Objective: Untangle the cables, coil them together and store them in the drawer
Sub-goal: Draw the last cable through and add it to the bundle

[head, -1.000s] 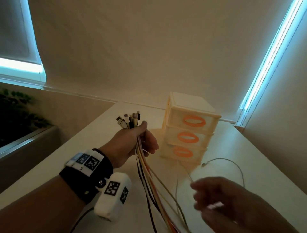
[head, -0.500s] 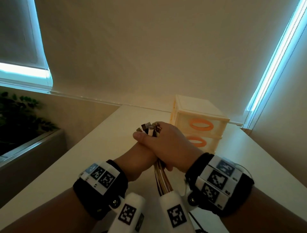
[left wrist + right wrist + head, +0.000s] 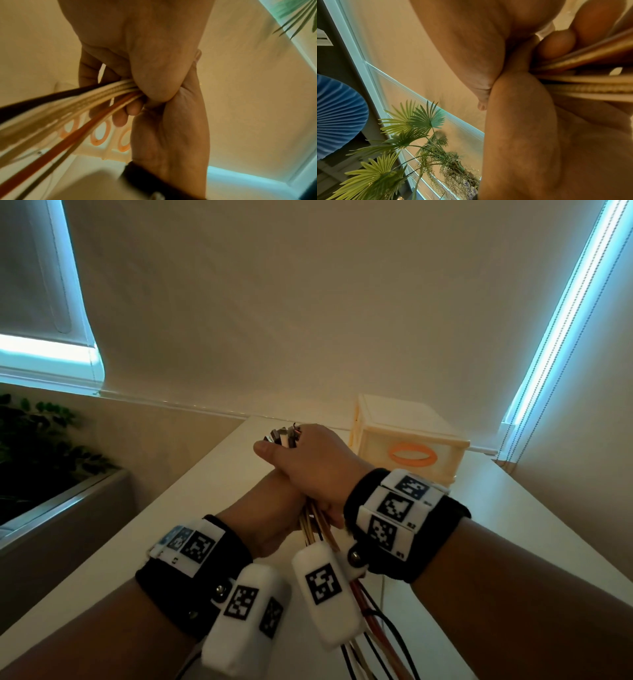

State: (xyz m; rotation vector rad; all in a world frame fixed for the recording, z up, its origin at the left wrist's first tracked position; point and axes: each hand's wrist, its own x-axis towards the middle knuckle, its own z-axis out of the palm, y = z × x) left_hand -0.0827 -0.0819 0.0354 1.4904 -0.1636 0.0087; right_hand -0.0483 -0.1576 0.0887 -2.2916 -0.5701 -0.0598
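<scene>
Both hands clasp one bundle of cables [image 3: 368, 621] above the white table [image 3: 205, 484]. My right hand [image 3: 315, 463] wraps the bundle from above, just under the connector ends [image 3: 283, 436] that stick out past its thumb. My left hand [image 3: 270, 508] grips the same bundle right beneath it and is partly covered by it. Black, white and orange cables [image 3: 68, 108] run out of the left hand's [image 3: 137, 40] curled fingers and hang down. In the right wrist view the cables [image 3: 590, 83] emerge between the pressed hands. The cream drawer unit [image 3: 411, 446] with orange handles stands behind, drawers shut.
The drawer unit [image 3: 102, 135] stands close behind the hands, at the back of the table by the blind-covered wall. A planter with green plants [image 3: 34, 440] lies off the table's left edge. A palm-like plant [image 3: 402, 135] shows in the right wrist view.
My right hand came up from the lower right and closed round the bundle over my left hand. In the last half second the clasped hands barely shifted.
</scene>
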